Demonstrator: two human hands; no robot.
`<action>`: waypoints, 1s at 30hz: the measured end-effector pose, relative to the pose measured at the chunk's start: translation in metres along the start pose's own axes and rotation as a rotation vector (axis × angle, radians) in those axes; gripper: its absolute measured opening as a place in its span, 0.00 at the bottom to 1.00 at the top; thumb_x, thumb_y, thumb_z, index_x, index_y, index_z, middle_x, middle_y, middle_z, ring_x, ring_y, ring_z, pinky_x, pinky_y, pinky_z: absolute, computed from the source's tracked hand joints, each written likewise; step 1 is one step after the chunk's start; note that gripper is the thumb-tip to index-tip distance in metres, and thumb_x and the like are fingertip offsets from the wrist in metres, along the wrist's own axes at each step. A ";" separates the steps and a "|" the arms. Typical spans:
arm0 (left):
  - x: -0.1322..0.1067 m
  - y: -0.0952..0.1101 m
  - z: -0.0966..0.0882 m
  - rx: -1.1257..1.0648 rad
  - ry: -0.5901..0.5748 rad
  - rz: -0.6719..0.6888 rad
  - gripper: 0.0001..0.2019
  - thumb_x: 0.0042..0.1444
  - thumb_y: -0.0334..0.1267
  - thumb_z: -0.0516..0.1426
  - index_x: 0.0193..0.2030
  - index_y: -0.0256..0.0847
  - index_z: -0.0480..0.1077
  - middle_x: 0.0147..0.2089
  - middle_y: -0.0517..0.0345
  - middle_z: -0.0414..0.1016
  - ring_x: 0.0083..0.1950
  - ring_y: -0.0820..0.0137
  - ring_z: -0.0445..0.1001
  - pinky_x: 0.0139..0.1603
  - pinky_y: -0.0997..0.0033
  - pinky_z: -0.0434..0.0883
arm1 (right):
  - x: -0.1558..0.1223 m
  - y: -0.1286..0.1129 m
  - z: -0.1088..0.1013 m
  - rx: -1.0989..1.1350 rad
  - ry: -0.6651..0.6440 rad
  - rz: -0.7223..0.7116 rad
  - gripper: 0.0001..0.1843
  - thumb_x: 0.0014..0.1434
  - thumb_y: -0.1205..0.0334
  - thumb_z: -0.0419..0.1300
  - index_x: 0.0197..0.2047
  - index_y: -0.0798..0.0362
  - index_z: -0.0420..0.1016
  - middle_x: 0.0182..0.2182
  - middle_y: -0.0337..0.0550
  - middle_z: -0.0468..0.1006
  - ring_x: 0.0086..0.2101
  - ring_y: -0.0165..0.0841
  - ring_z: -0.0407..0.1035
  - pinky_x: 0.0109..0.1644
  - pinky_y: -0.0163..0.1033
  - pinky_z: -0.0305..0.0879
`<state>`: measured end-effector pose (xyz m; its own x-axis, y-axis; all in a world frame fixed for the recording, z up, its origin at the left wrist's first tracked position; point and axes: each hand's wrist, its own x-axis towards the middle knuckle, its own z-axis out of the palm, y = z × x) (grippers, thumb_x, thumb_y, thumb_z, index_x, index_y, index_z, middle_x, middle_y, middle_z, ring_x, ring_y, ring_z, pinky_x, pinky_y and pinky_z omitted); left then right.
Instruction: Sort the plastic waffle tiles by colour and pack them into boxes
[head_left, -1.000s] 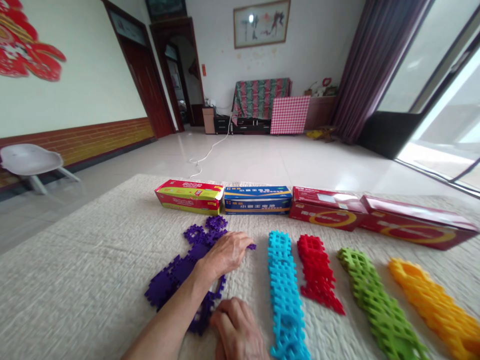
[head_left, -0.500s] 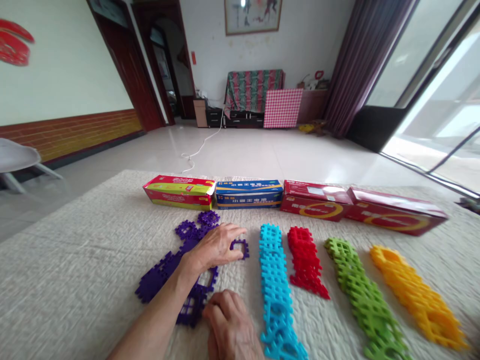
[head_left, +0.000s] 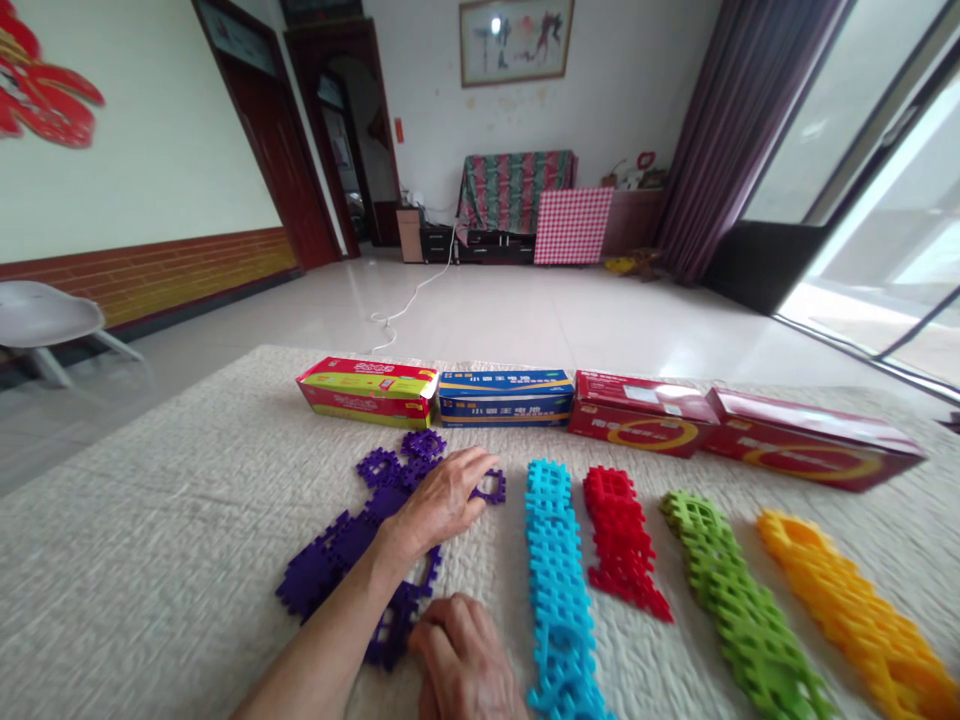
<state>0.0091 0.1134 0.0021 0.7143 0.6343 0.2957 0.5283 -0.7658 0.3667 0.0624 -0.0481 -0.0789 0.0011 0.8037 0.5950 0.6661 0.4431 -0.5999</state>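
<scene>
Purple interlocking plastic tiles (head_left: 337,560) lie in a loose overlapping cluster on the quilted cloth. Across them reaches my left hand (head_left: 442,500), its thumb and fingers bent around a small open-square purple tile (head_left: 493,487) at the cluster's right. How firmly it is gripped does not show. Lower down, my right hand (head_left: 469,655) is closed with curled fingers beside the nearest purple tile (head_left: 390,630); its fingertips are hidden. To the right lie rows of the same kind of tiles: blue (head_left: 557,560), red (head_left: 619,535), green (head_left: 739,600) and yellow (head_left: 855,600).
Behind the tiles stands a line of boxes: red-and-yellow (head_left: 371,392), blue (head_left: 506,398), and two dark red ones, one in the middle (head_left: 637,412) and one at right (head_left: 814,440). The cloth (head_left: 172,520) ends before a tiled floor. A white chair (head_left: 49,315) stands left.
The small open-square tile has shifted slightly away from me together with my left hand. My right hand stays closed in nearly the same place. The view has tilted a little.
</scene>
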 end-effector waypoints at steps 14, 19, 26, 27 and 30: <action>-0.017 -0.025 -0.036 0.205 -0.078 -0.287 0.20 0.52 0.37 0.59 0.54 0.41 0.69 0.50 0.50 0.75 0.54 0.60 0.72 0.57 0.61 0.67 | 0.004 0.010 -0.018 -0.006 -0.185 -0.103 0.22 0.47 0.84 0.52 0.38 0.48 0.70 0.37 0.38 0.73 0.37 0.31 0.66 0.43 0.33 0.65; -0.014 -0.019 -0.031 0.265 -0.105 -0.294 0.20 0.50 0.34 0.58 0.52 0.38 0.70 0.46 0.48 0.75 0.48 0.59 0.73 0.55 0.59 0.68 | 0.004 0.010 -0.018 -0.027 -0.167 -0.111 0.22 0.47 0.84 0.51 0.38 0.48 0.69 0.36 0.38 0.72 0.36 0.31 0.66 0.42 0.33 0.65; -0.003 -0.012 -0.022 0.157 0.145 -0.306 0.23 0.50 0.36 0.58 0.55 0.41 0.68 0.51 0.50 0.74 0.52 0.61 0.72 0.58 0.62 0.67 | 0.005 0.008 -0.017 -0.026 -0.146 -0.104 0.22 0.47 0.84 0.51 0.37 0.48 0.70 0.35 0.37 0.72 0.36 0.30 0.67 0.41 0.32 0.66; -0.001 -0.008 -0.017 0.129 0.170 -0.285 0.23 0.50 0.36 0.58 0.55 0.41 0.68 0.53 0.51 0.74 0.54 0.62 0.72 0.59 0.62 0.66 | 0.006 0.008 -0.017 -0.026 -0.144 -0.102 0.22 0.47 0.84 0.51 0.37 0.48 0.69 0.35 0.37 0.72 0.35 0.30 0.67 0.41 0.32 0.66; 0.004 0.004 -0.003 0.090 0.158 -0.226 0.19 0.51 0.36 0.59 0.51 0.43 0.71 0.51 0.53 0.75 0.54 0.62 0.72 0.60 0.61 0.65 | 0.006 0.007 -0.017 -0.027 -0.137 -0.102 0.21 0.46 0.83 0.51 0.36 0.48 0.69 0.35 0.37 0.73 0.35 0.30 0.67 0.40 0.32 0.66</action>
<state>0.0127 0.1137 0.0072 0.4970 0.7931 0.3521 0.7095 -0.6051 0.3612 0.0797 -0.0472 -0.0705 -0.1675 0.8026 0.5725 0.6775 0.5155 -0.5246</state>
